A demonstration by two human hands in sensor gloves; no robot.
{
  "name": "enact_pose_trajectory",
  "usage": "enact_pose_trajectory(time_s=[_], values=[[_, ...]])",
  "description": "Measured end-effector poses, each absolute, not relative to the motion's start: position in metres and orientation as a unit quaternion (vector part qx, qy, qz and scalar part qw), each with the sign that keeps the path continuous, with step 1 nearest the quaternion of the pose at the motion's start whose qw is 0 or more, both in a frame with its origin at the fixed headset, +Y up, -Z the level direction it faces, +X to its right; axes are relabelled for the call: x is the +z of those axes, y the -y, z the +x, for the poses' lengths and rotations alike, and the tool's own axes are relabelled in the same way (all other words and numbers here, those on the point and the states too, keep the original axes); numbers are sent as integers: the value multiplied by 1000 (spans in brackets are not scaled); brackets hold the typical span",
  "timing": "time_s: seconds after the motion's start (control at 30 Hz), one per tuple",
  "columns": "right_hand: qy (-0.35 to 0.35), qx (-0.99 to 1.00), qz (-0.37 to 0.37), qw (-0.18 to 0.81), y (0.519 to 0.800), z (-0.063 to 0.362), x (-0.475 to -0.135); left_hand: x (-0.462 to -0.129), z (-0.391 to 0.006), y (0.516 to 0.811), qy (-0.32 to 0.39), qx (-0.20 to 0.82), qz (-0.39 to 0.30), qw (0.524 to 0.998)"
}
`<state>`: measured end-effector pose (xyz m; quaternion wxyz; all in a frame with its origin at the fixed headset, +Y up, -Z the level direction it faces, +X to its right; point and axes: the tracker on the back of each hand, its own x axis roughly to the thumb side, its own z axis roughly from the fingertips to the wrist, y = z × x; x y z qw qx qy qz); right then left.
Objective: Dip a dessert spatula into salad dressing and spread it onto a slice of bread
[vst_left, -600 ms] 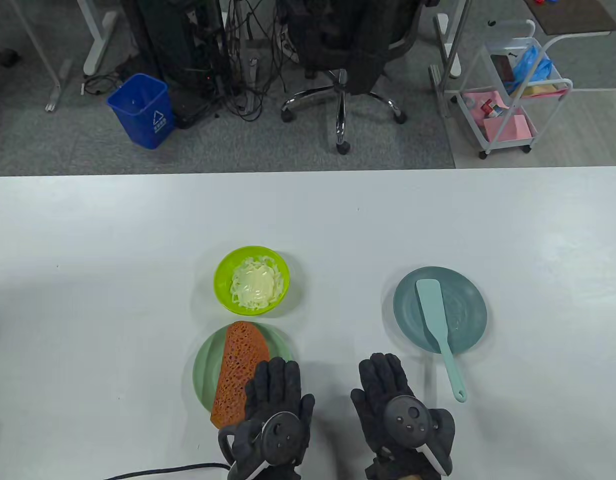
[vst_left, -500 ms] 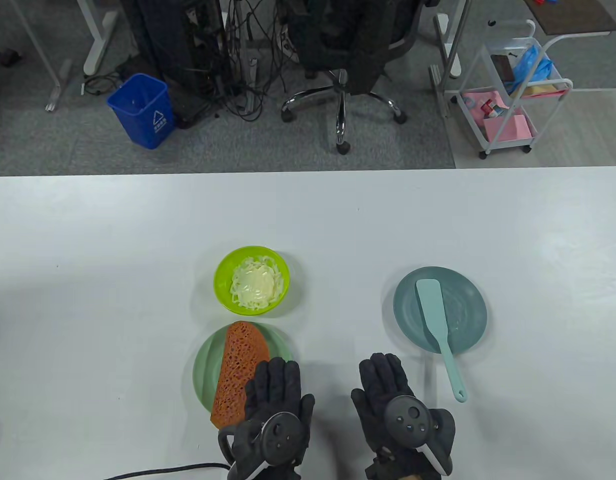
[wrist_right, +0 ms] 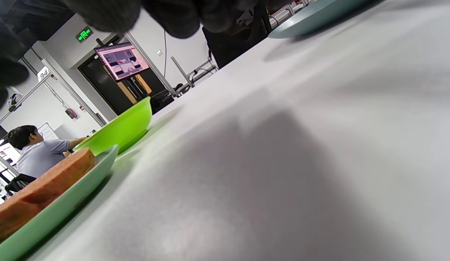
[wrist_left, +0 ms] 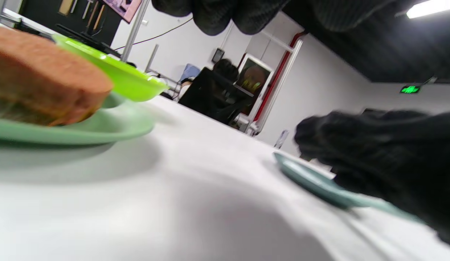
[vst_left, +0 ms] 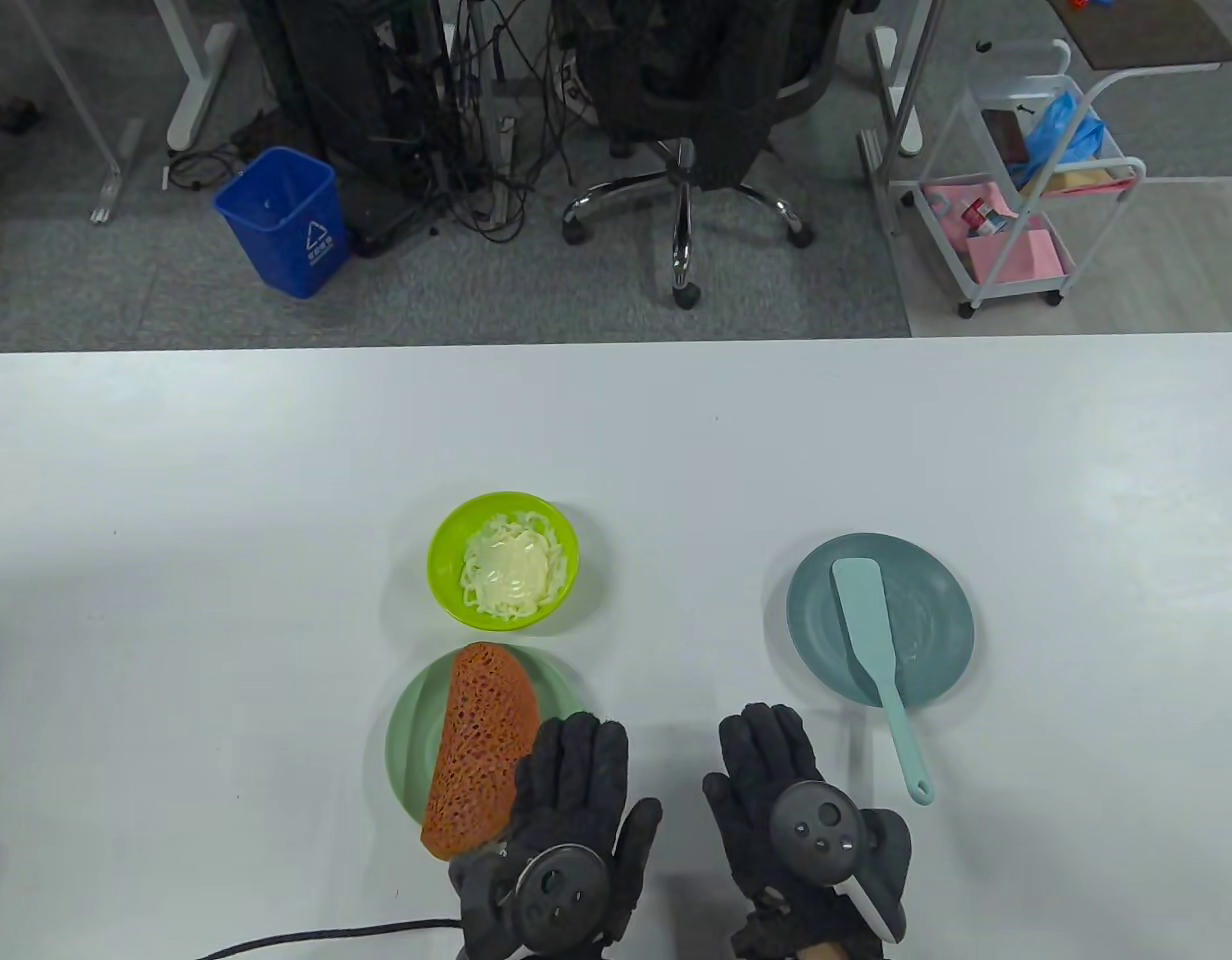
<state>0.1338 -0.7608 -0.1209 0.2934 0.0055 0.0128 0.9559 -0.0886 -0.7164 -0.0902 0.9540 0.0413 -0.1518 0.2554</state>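
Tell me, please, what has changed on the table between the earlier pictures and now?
The left hand has shifted a little to the right, toward the right hand, uncovering more of the bread slice. It took hold of nothing. The right hand lies flat where it was, and the spatula, the blue-grey plate and the dressing bowl have not moved.

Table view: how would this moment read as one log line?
spatula: untouched on blue plate | left hand: open | right hand: open
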Motion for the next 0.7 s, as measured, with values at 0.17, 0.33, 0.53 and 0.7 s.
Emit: enact_pose_trajectory(time_s=[0.17, 0.33, 0.53, 0.7], values=[[-7, 956, 7, 294, 760, 134, -120, -76, -85, 696, 182, 294, 72, 936], [-10, 955, 8, 295, 761, 135, -120, -54, -87, 659, 218, 313, 121, 916], [-10, 954, 6, 301, 761, 136, -120, -60, -136, 605, 208, 347, 123, 906], [-8, 954, 6, 300, 761, 136, -120, -97, -205, 596, 81, 305, 133, 940]])
